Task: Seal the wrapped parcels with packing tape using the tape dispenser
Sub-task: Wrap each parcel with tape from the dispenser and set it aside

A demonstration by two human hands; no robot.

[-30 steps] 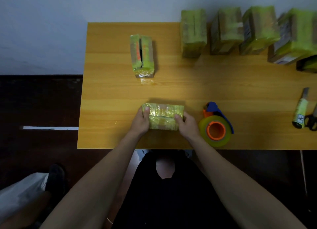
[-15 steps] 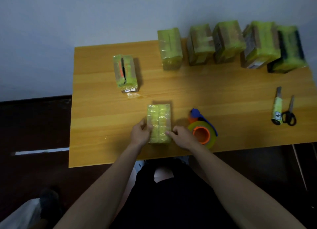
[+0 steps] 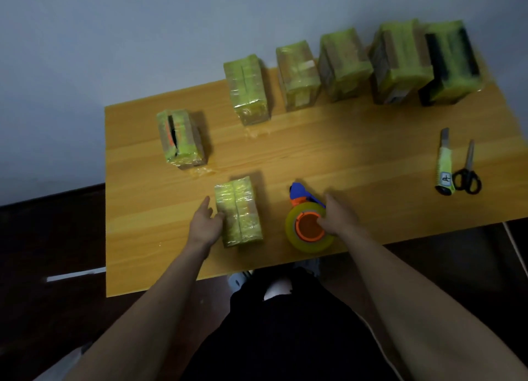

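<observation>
Room: a plain pale wall [image 3: 114,37] behind the table, dark floor [image 3: 43,237] to the left with a thin white strip [image 3: 75,275] on it.
Table: a light wooden top [image 3: 343,152] with visible grain, pushed against the wall.
Back row: five green-wrapped parcels [image 3: 344,64] standing side by side along the far edge, largest at the right.
Lone parcel: another wrapped parcel [image 3: 180,137] sits apart, near the left edge.
Front parcel: a small green-wrapped parcel [image 3: 238,210] lies near the front edge, its seam running away from the person.
Tape dispenser: blue and orange, with a yellowish roll [image 3: 308,226] – just right of the front parcel.
Left hand: the left hand [image 3: 204,226] rests against the front parcel's left side, fingers fairly straight.
Right hand: the right hand [image 3: 338,216] lies on the dispenser, fingers curling over the roll.
Tools: a utility knife [image 3: 444,163] and black scissors [image 3: 468,172] lie side by side at far right.
</observation>
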